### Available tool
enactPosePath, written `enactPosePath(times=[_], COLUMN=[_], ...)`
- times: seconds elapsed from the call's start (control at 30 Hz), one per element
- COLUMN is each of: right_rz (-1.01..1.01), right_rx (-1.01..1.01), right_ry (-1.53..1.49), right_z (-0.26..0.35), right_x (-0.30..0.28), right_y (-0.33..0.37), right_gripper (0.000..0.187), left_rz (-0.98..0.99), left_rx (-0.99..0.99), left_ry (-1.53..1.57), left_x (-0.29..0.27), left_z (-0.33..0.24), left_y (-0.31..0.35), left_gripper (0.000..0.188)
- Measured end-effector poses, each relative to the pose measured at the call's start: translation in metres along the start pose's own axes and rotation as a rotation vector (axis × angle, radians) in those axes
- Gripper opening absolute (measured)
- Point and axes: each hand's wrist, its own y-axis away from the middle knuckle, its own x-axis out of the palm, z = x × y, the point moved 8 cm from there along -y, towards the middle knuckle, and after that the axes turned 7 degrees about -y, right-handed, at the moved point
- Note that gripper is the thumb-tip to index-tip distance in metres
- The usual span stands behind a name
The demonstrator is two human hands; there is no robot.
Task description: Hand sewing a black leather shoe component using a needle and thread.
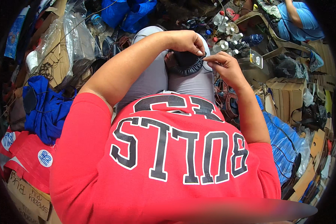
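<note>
Working at a black gathered piece [186, 62] resting on grey-trousered thighs [192, 86], between 12 and 1 o'clock. Pinching its edge between 2 and 3 o'clock with closed fingertips of left hand [186, 42] and right hand [227, 68]; cannot make out anything finer gripped there. Apparently fastening or stitching that edge; next, probably calls for steadying with left, drawing outward toward 2 o'clock with right.

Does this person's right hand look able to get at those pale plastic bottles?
Likely yes: the pale plastic bottles are just beyond the right hand, nothing evident between, though it seems busy at the black gathered material and depth is unclear.
</note>
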Motion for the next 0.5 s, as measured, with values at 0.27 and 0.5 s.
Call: enactPosePath(times=[0.27,0.5], right_rz=[0.163,-0.047], right_rx=[0.143,-0.044], right_ry=[-0.539,-0.203], right_z=[-0.041,-0.004], right_x=[0.017,0.012], right_y=[-0.003,-0.003], right_gripper=[0.019,0.012], left_rz=[0.076,-0.046], left_rx=[0.047,0.035], left_ry=[-0.179,-0.299], left_x=[0.003,-0.004], left_z=[-0.004,-0.012], left_y=[0.0,0.003], left_gripper=[0.024,0.023])
